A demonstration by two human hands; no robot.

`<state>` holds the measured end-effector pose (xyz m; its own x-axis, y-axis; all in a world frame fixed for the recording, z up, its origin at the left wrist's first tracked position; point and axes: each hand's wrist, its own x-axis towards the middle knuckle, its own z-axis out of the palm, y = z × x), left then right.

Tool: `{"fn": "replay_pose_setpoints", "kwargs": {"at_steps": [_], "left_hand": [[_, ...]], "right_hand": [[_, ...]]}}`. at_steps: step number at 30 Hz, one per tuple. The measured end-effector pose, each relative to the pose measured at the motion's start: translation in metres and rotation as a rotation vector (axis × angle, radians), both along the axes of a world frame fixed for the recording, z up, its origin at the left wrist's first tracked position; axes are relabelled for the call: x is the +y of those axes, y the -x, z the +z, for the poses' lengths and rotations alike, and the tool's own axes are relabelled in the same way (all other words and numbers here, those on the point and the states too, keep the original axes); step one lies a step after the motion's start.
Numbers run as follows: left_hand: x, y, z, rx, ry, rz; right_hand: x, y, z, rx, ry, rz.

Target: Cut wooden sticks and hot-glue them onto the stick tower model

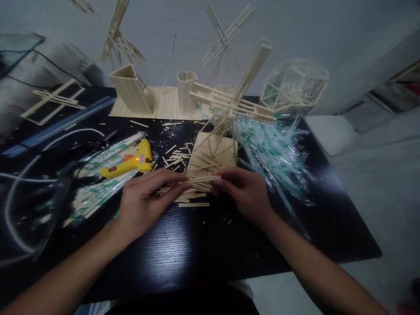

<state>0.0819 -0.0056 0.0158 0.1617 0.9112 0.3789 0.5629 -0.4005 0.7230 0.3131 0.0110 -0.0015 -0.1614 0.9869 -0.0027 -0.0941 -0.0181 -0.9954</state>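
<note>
Between my two hands, above the dark table, a few thin wooden sticks (201, 179) lie level. My left hand (147, 197) pinches their left end between thumb and fingertips. At the other end, my right hand (244, 190) grips them the same way. Below the held sticks lies a small pile of cut wooden sticks (187, 197). Just beyond my hands stands a stick model with crossed blades (229, 109), on thin legs over a flat stick base (200, 148). A yellow glue gun (131, 165) with a glowing orange light rests left of the pile.
Packs of sticks (101, 192) lie under and around the glue gun, near a white cable (13, 210). Crumpled clear wrappers (272, 140) spread at the right. Behind stand a hollow stick tower (131, 94), a round stick tube (187, 92) and a film-covered frame (295, 85). Scraps litter the dark table (229, 249).
</note>
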Motion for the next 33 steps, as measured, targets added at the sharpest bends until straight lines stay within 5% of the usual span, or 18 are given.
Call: {"fn": "replay_pose_setpoints", "kwargs": {"at_steps": [11, 33], "left_hand": [[0.0032, -0.0006, -0.0015, -0.064, 0.030, -0.005], [0.0036, 0.0021, -0.0051, -0.019, 0.000, -0.006]], "right_hand": [[-0.0030, -0.0017, -0.0007, -0.261, -0.311, -0.100], [-0.0027, 0.0015, 0.0012, -0.058, -0.052, -0.046]]}}
